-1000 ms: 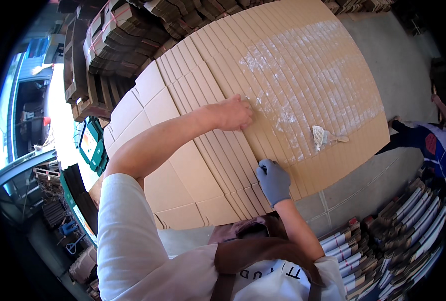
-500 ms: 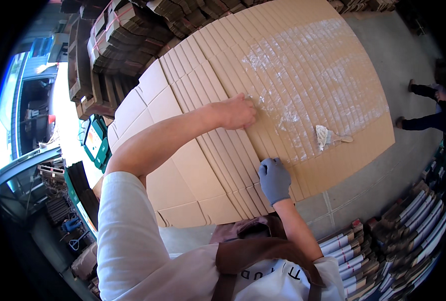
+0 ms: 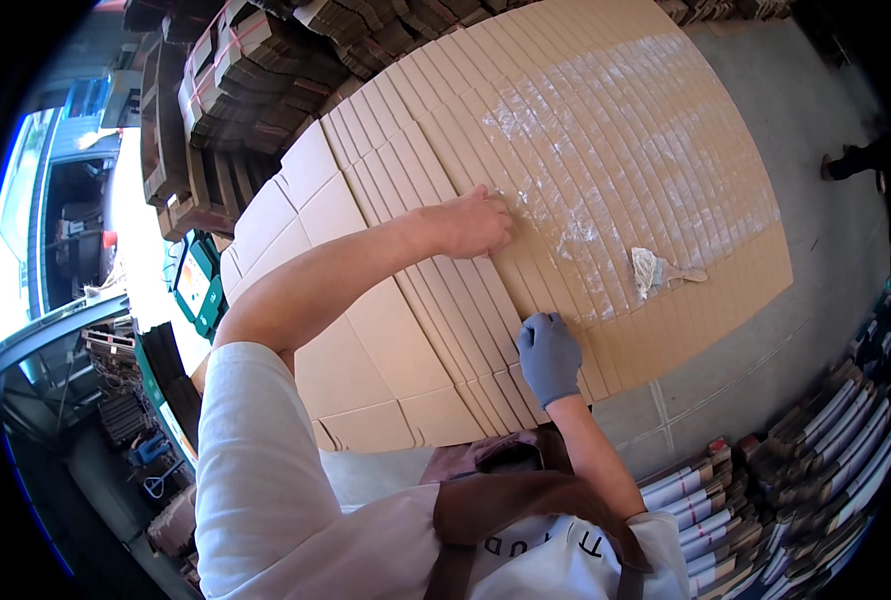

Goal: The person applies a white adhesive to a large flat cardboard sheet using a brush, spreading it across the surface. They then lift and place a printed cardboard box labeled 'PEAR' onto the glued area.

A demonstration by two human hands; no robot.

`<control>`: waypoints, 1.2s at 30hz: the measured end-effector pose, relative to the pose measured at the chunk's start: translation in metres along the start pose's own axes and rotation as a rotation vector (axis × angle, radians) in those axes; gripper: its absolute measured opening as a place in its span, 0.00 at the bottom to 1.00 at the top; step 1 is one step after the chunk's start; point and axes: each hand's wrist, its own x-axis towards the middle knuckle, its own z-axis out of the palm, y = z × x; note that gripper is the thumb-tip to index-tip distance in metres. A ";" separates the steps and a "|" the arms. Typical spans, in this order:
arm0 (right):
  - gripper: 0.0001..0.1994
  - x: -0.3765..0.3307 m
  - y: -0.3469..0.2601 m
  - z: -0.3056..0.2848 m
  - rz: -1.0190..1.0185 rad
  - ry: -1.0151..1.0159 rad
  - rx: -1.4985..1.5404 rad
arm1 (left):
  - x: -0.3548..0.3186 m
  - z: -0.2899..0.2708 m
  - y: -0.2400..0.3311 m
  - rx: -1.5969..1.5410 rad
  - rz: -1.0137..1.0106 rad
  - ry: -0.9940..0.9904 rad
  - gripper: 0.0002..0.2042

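Basically no change in the last second: left hand (image 3: 473, 225) and gloved right hand (image 3: 550, 360) still curled on the cardboard (image 3: 535, 275), same spot. Can't tell if fingers are gripping.

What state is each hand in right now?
Left hand: fingers curled at the cardboard; can't tell if gripping.
Right hand, gloved: closed in a fist at the cardboard; can't see whether it grips an edge.
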 end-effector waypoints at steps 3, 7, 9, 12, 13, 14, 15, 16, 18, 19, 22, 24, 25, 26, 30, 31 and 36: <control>0.06 0.000 0.001 0.002 -0.006 0.006 -0.009 | -0.001 0.002 0.000 0.003 -0.005 0.000 0.05; 0.04 -0.001 0.003 0.006 -0.007 0.070 0.021 | 0.001 0.003 0.001 0.002 0.000 0.017 0.04; 0.05 0.000 0.002 0.004 -0.008 0.053 -0.007 | 0.000 0.003 0.002 0.006 -0.008 0.040 0.04; 0.05 -0.001 0.003 0.006 -0.013 0.043 -0.025 | -0.003 0.008 0.005 0.008 -0.027 0.085 0.03; 0.05 0.000 0.002 0.006 -0.019 0.050 -0.023 | -0.005 0.009 0.004 0.015 -0.025 0.098 0.03; 0.05 0.000 0.002 0.006 -0.015 0.050 -0.034 | -0.005 0.010 0.004 0.022 -0.024 0.110 0.03; 0.05 -0.001 0.002 0.007 -0.013 0.049 -0.045 | -0.005 0.011 0.004 0.012 -0.018 0.116 0.03; 0.05 0.000 0.002 0.007 -0.014 0.051 -0.055 | -0.006 0.012 0.003 0.005 -0.015 0.122 0.03; 0.05 -0.001 0.004 0.008 -0.035 0.059 -0.069 | -0.007 0.016 0.003 -0.010 -0.012 0.157 0.03; 0.06 -0.001 0.004 0.009 -0.048 0.063 -0.075 | -0.009 0.019 0.002 -0.017 -0.014 0.184 0.03; 0.06 -0.001 0.002 0.007 -0.028 0.041 -0.113 | -0.012 0.027 0.002 -0.031 -0.021 0.255 0.03; 0.06 -0.002 0.003 0.008 -0.045 0.067 -0.117 | -0.014 0.031 0.002 -0.039 -0.021 0.309 0.03; 0.06 -0.002 0.004 0.008 -0.055 0.079 -0.119 | -0.016 0.034 0.003 -0.044 -0.021 0.341 0.04; 0.06 -0.001 0.005 0.007 -0.034 0.091 -0.048 | -0.017 0.036 0.003 -0.049 -0.020 0.374 0.04; 0.06 -0.001 -0.003 -0.008 -0.089 0.106 0.073 | -0.022 0.042 0.007 0.010 -0.077 0.397 0.05; 0.06 -0.001 -0.008 -0.011 -0.134 0.109 0.063 | -0.023 0.041 0.008 0.023 -0.097 0.395 0.05; 0.06 -0.002 -0.007 0.017 -0.190 0.013 -0.121 | -0.025 0.045 0.016 0.130 -0.220 0.434 0.07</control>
